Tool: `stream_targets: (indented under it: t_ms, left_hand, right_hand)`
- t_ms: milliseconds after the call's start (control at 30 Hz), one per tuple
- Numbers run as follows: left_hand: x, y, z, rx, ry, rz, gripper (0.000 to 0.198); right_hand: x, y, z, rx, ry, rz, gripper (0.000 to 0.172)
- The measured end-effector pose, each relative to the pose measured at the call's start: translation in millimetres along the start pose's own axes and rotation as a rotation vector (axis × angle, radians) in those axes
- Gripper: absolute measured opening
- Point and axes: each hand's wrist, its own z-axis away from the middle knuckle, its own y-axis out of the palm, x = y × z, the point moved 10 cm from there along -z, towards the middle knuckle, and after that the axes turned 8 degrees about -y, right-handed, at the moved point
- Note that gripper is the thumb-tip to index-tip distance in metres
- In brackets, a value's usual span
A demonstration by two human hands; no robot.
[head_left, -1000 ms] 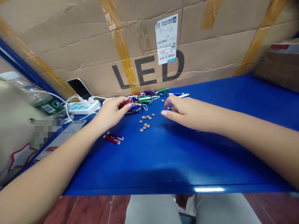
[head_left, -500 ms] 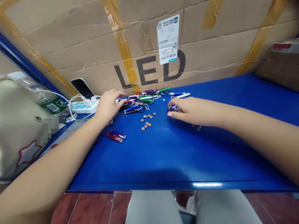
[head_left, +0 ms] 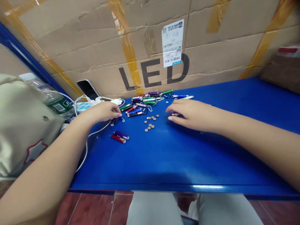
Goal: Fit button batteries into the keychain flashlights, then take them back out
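Observation:
A heap of small coloured keychain flashlights (head_left: 142, 103) lies at the back of the blue table (head_left: 178, 156). My left hand (head_left: 105, 111) rests palm down at the heap's left end, its fingers curled over a small purple-tipped piece (head_left: 121, 119). My right hand (head_left: 187, 113) lies palm down to the right of the heap, fingers bent over small metal parts (head_left: 174, 114). Between the hands sits a scatter of small brown button cells (head_left: 150, 122). A red and a purple flashlight body (head_left: 119, 137) lie side by side nearer me.
A large cardboard box marked LED (head_left: 152, 47) walls off the back. At the left stand a phone (head_left: 87, 89), a white power strip (head_left: 85, 105) with cables, a plastic bottle (head_left: 50, 97) and a beige bag (head_left: 23, 125).
My left hand has let go of the red flashlight and pulled left and nearer, off the heap. My right hand stayed in place and lowered onto the small parts. The camera shifted slightly.

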Motion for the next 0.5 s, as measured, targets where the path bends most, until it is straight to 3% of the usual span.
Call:
stream_targets:
  t_ms: [167, 300, 500]
  left_hand:
    - [-0.3, -4.9, -2.8, -0.088, 0.074, -0.065, 0.027]
    - [-7.4, 4.4, 0.1, -0.008, 0.174, -0.112, 0.036]
    - [-25.2, 8.0, 11.4, 0.052, 0.210, -0.128, 0.031]
  right_hand:
    - [32.2, 13.6, -4.8, -0.040, -0.179, 0.012, 0.044]
    - [41.7, 23.8, -5.0, 0.019, -0.194, -0.040, 0.050]
    - [38.8, 10.7, -5.9, -0.069, -0.237, 0.063, 0.034]
